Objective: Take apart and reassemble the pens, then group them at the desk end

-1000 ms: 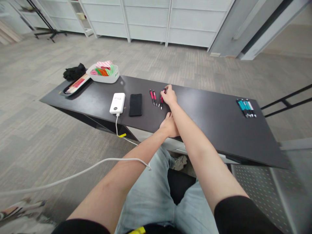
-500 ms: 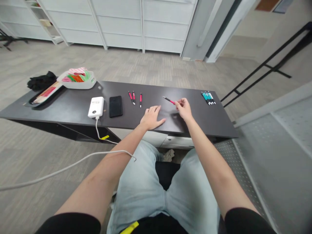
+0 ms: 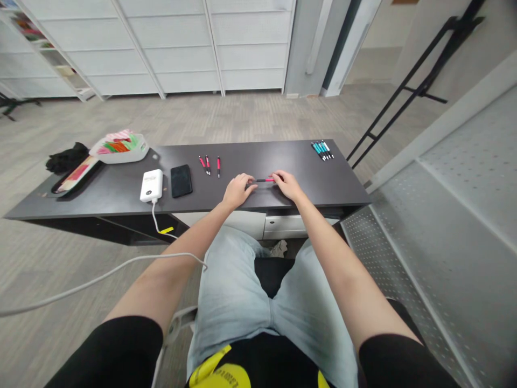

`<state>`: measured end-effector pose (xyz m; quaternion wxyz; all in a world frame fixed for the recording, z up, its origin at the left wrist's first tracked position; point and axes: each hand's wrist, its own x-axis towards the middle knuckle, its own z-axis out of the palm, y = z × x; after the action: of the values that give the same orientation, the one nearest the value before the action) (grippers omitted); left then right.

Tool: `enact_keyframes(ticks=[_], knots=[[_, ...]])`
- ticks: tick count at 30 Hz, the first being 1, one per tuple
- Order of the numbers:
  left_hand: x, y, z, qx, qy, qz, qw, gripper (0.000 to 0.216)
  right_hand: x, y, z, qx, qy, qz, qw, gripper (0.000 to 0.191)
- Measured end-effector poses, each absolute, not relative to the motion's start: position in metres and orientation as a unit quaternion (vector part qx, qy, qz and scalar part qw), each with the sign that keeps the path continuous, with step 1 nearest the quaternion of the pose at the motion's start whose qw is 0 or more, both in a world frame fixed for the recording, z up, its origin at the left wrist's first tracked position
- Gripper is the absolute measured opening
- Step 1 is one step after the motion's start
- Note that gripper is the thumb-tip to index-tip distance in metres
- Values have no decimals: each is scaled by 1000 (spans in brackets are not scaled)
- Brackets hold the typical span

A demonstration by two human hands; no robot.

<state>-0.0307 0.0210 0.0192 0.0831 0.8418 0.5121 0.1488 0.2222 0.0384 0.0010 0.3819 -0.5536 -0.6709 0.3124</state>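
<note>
Low over the near middle of the dark tabletop, my right hand [image 3: 287, 185] pinches the red end of a red-and-black pen [image 3: 264, 180]. The pen lies level, its black end pointing left to my left hand [image 3: 239, 189]. That hand rests on the tabletop, thumb and fingers apart, and the pen's tip reaches its fingertips; whether they touch is hard to tell. Left of the hands lie three more red-and-black pens [image 3: 208, 165]. Several teal and white pens [image 3: 322, 150] sit side by side near the right end.
A black phone [image 3: 181, 181] and a white power bank [image 3: 152, 185] with a white cable [image 3: 121, 265] are on the left of the table [image 3: 258, 153]. Farther left stand a white basket [image 3: 127, 156] of colourful items, a black tray [image 3: 76, 180] and a black cloth bundle [image 3: 68, 158].
My right hand has brought the pen down and left, turning it level, close to my left hand. My left hand's thumb and fingers have curled closer together. The camera view has shifted.
</note>
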Motion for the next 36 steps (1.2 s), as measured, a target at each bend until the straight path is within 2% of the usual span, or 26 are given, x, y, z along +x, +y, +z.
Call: enact_keyframes(ticks=[5,9,15,27,30,33,36], knots=[[-22,22,19,851,506,125,56,40,222,38,-4,-541,-690,310,367,25],[-23,22,15,846,515,124,53,42,220,38,-3,-534,-720,300,327,32],[-25,25,11,853,512,96,43,48,222,38,-2,-516,-738,288,326,34],[-23,27,11,857,507,88,36,51,223,37,-6,-491,-768,252,326,8],[-23,27,11,853,513,93,35,51,222,36,-7,-499,-780,234,296,11],[-23,28,10,852,514,95,33,52,221,35,-6,-514,-788,205,269,23],[-23,27,10,849,518,96,30,53,220,33,-4,-522,-790,194,255,18]])
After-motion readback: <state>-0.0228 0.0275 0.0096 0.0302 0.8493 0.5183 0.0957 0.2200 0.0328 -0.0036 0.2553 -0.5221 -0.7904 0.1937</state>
